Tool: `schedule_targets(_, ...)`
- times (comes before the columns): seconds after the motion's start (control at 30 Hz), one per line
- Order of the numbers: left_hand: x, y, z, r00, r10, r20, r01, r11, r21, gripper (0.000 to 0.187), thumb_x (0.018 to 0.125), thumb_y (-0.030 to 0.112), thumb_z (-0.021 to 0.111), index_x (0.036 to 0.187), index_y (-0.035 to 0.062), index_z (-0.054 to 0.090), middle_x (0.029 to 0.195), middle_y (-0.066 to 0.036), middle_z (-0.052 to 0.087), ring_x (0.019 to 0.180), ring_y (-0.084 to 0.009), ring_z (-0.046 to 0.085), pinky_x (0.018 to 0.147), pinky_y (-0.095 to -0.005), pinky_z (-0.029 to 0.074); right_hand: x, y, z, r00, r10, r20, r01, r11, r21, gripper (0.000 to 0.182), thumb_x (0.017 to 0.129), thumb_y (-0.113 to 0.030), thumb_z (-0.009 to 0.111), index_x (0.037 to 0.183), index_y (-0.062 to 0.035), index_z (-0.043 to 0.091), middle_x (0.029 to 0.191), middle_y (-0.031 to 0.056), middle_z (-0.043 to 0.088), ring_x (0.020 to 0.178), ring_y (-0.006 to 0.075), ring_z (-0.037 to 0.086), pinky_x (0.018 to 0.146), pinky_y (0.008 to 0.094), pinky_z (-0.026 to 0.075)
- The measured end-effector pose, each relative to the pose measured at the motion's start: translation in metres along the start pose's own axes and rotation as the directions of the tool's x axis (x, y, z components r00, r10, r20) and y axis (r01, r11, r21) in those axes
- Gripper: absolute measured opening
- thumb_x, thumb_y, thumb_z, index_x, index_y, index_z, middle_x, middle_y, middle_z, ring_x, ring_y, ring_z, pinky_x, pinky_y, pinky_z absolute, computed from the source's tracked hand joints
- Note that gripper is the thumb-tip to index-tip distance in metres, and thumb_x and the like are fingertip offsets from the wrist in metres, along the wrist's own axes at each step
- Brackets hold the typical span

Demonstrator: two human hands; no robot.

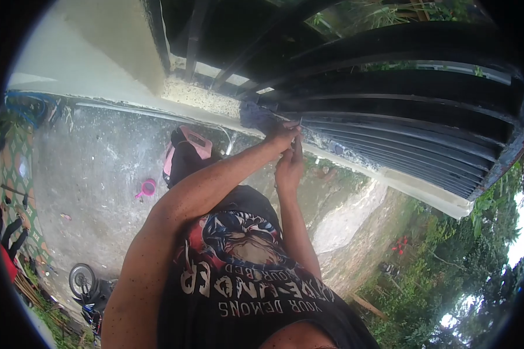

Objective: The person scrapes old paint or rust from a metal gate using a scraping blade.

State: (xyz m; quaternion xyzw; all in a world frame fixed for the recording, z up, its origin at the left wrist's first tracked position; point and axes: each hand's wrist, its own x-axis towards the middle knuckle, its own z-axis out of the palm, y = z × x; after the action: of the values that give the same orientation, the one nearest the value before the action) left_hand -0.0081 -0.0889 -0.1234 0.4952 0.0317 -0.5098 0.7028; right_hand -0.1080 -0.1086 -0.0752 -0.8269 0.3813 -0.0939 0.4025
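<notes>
My left hand (284,136) reaches to the ledge below the black metal bars (390,125), its fingers bent together in a pinch. Just beneath it, my right hand (289,170) is closed, with its fingertips meeting those of the left. Something thin may be between the fingers, too small and dark to name. A crumpled dark grey-purple cloth-like thing (256,116) lies on the ledge (206,102) beside my left hand. The ledge looks rough and speckled there.
A pink plastic object (197,142) stands below the ledge, partly hidden by something dark. On the concrete floor (93,174) lies a pink dipper (148,187). A motorcycle (84,285) and a person in red (9,262) are at lower left. Greenery (448,250) fills the right.
</notes>
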Motion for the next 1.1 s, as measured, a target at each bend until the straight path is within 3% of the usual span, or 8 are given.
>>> schedule_targets(0.37,0.024,-0.014,-0.001,0.999,0.0,-0.041,-0.004,0.997,-0.082,0.043,0.101,0.025,0.059,0.139,0.0056,0.054,0.105,-0.009,0.073,0.088,-0.0147,0.065,0.065,-0.0315,0.053,0.02,-0.001,0.005,0.984,0.106,0.14,-0.111,0.994,0.025,0.05,0.1,-0.014,0.04,0.147,0.0046,0.04,0.133,0.0291,0.058,0.124,0.0387,0.057,0.101,0.0404,0.043)
schedule_targets(0.47,-0.014,0.027,0.011,0.999,-0.041,0.031,0.044,0.993,-0.112,0.047,0.102,0.029,0.058,0.142,0.0054,0.052,0.111,-0.01,0.072,0.094,-0.0148,0.064,0.068,-0.0334,0.052,-0.005,-0.039,-0.014,0.998,0.062,0.016,-0.063,0.994,0.091,0.051,0.103,-0.018,0.04,0.151,0.0006,0.036,0.106,0.0193,0.067,0.078,0.0203,0.063,0.073,0.033,0.05)
schedule_targets(0.5,-0.029,0.039,0.019,0.997,0.011,0.078,-0.005,0.997,-0.077,0.048,0.102,0.03,0.058,0.143,0.0057,0.051,0.112,-0.01,0.072,0.095,-0.0145,0.064,0.068,-0.0331,0.052,-0.017,-0.063,-0.024,0.994,0.107,-0.005,-0.106,0.984,0.142,0.052,0.105,-0.02,0.04,0.153,-0.0028,0.034,0.085,0.0084,0.061,0.061,0.0089,0.049,0.057,0.0272,0.044)
schedule_targets(0.67,-0.026,0.038,0.018,0.989,0.055,0.138,-0.06,0.997,0.038,0.049,0.102,0.031,0.057,0.144,0.006,0.051,0.114,-0.01,0.071,0.099,-0.0147,0.062,0.073,-0.0326,0.053,-0.017,-0.052,-0.021,0.998,0.027,-0.063,-0.012,0.976,0.219,0.051,0.105,-0.018,0.04,0.154,-0.0048,0.033,0.072,0.0024,0.052,0.055,0.0062,0.042,0.051,0.026,0.038)
schedule_targets(0.8,-0.035,0.041,0.017,0.983,0.1,0.152,-0.116,0.989,0.097,0.047,0.103,0.031,0.055,0.142,0.0046,0.052,0.11,-0.008,0.072,0.099,-0.0149,0.063,0.074,-0.0336,0.053,-0.011,-0.054,-0.017,0.982,-0.174,-0.075,0.18,0.981,0.071,0.056,0.1,-0.014,0.039,0.152,0.0052,0.03,0.083,0.0064,0.056,0.062,0.0093,0.047,0.057,0.0255,0.04)
schedule_targets(0.87,-0.039,0.037,0.02,0.991,0.096,0.09,-0.099,0.995,0.031,0.044,0.1,0.025,0.057,0.136,0.0,0.056,0.102,-0.009,0.073,0.086,-0.0153,0.067,0.073,-0.0316,0.055,-0.023,-0.089,-0.033,0.933,0.336,0.126,-0.352,0.926,0.14,0.051,0.103,-0.01,0.039,0.151,0.0037,0.033,0.147,0.0282,0.045,0.118,0.0275,0.059,0.096,0.0327,0.044)
schedule_targets(0.9,-0.028,0.031,0.017,0.991,0.112,0.074,-0.116,0.992,0.044,0.044,0.1,0.025,0.057,0.136,-0.0005,0.056,0.103,-0.01,0.073,0.086,-0.0153,0.067,0.072,-0.0317,0.055,-0.011,-0.026,-0.013,0.975,-0.192,-0.112,0.194,0.981,0.01,0.052,0.102,-0.011,0.039,0.152,0.0016,0.033,0.115,0.0205,0.064,0.076,0.0156,0.061,0.07,0.0287,0.048)
schedule_targets(1.1,-0.034,0.035,0.018,0.989,0.099,0.106,-0.106,0.992,0.062,0.049,0.102,0.03,0.058,0.141,0.0006,0.051,0.106,-0.008,0.073,0.095,-0.0138,0.063,0.076,-0.0322,0.053,-0.021,-0.059,-0.02,0.999,-0.006,-0.045,0.011,0.993,0.114,0.053,0.102,-0.012,0.041,0.152,0.0009,0.033,0.077,0.0051,0.058,0.062,0.008,0.048,0.056,0.0266,0.042)
